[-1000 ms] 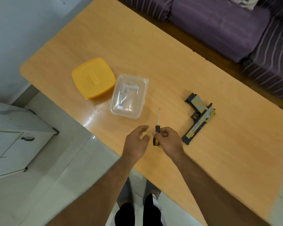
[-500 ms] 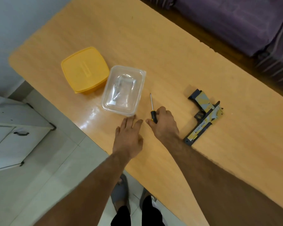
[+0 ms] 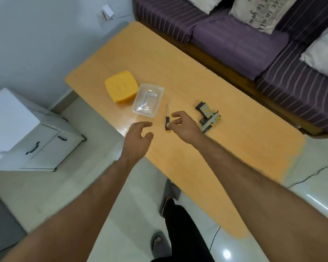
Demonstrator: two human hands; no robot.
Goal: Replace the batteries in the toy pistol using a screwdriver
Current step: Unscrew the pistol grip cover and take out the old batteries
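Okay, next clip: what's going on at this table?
A person stands at an orange table with both hands over it. The right hand has its fingertips at the handle of a small screwdriver lying on the tabletop; whether it actually grips it is unclear. The left hand hovers beside it, fingers loosely curled, holding nothing. The toy pistol lies untouched to the right. A clear plastic container and a yellow lid sit to the left.

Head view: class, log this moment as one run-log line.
stage: start, pistol unopened | right hand: at screwdriver handle, grip unclear | left hand: open, holds nothing | toy pistol: flat on table
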